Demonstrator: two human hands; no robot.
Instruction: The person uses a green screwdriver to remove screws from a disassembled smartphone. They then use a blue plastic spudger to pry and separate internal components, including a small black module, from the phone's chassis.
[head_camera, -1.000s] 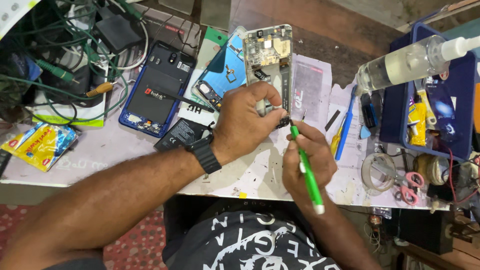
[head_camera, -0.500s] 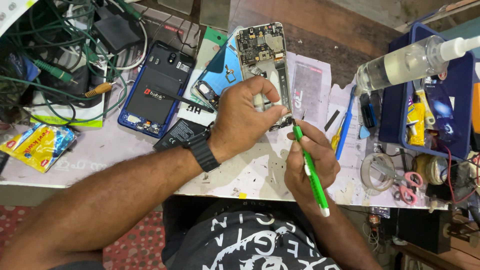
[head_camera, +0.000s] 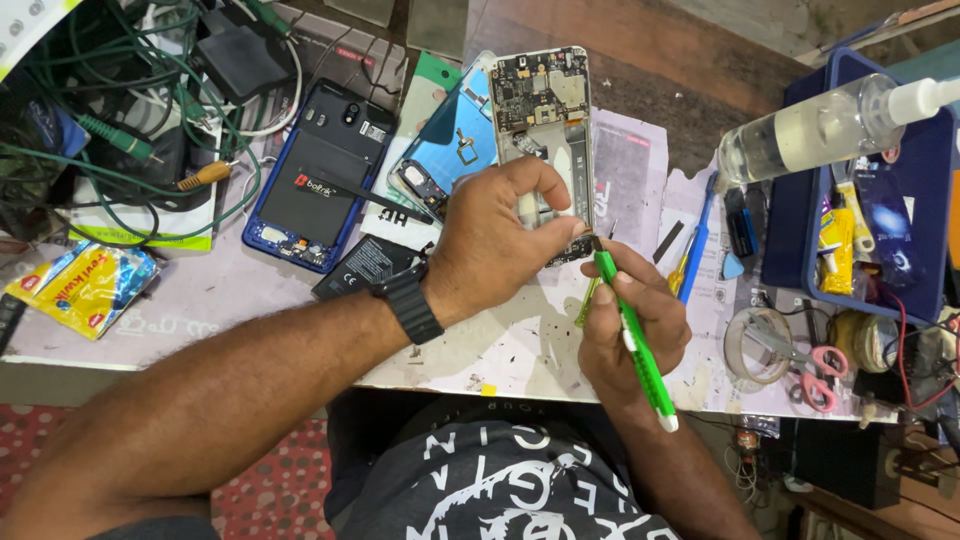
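An opened phone (head_camera: 545, 110) with its circuit board bare lies on the paper-covered table (head_camera: 180, 300). My left hand (head_camera: 495, 240), with a black watch on the wrist, presses down on the phone's lower half and grips its edge. My right hand (head_camera: 630, 325) holds a green screwdriver (head_camera: 632, 335). The screwdriver's tip touches the phone's lower right edge, right by my left thumb.
A blue phone body (head_camera: 315, 175) and a light blue back cover (head_camera: 450, 135) lie left of the open phone. Green cables (head_camera: 110, 130) pile at the far left, beside a yellow packet (head_camera: 85, 285). A clear bottle (head_camera: 820, 125), blue tray (head_camera: 900, 250), tape roll (head_camera: 760, 345) and pink-handled scissors (head_camera: 815, 375) are on the right.
The open phone has shifted slightly up and left under my left hand. My right hand has kept the green screwdriver's tip at the phone's lower edge.
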